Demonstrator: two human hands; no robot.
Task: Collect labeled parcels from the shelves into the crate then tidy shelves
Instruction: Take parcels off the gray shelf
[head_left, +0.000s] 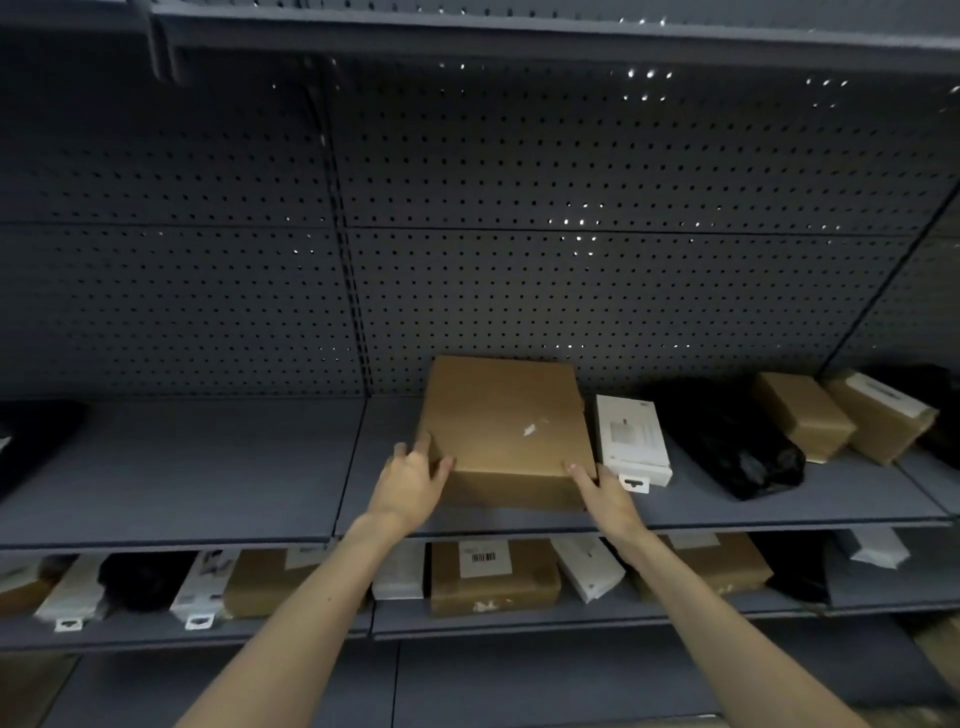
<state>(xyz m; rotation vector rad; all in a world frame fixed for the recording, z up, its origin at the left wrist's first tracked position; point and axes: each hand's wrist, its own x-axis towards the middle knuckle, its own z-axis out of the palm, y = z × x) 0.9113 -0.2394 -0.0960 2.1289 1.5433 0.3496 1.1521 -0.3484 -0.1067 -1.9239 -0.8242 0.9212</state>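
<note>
Two hands of mine are on the big brown cardboard box (506, 421) that lies flat on the middle shelf (208, 467), just right of the frame's centre. My left hand (413, 483) grips its near left corner, thumb on top and fingers (415, 447) curled along the left side. My right hand (602, 493) presses against the near right corner, one finger laid on the top edge; how the rest of those fingers lie I cannot tell. The box's back edge sits close to the perforated back panel (571, 182), and its top shows a small white scrap of torn label.

Just beside the box on the right lies a white retail box (631, 434) with a hang tab pointing toward me. Further right sits a black plastic bag (727, 441), then two smaller brown parcels (802, 415), the far one (878, 415) carrying a white label on top. At the left edge of the frame a dark item (31, 441) rests on the same shelf.

On the lower shelf (519, 623), across the bottom third of the frame, a row of goods lies side by side: a brown parcel with a barcode label (493, 577) in the middle, white packets (587, 566) to its right, another brown parcel (727, 566) partly behind my right forearm, and on the left more white packs with hang tabs (202, 587), a black bag (140, 579) and a brown box (270, 577).
</note>
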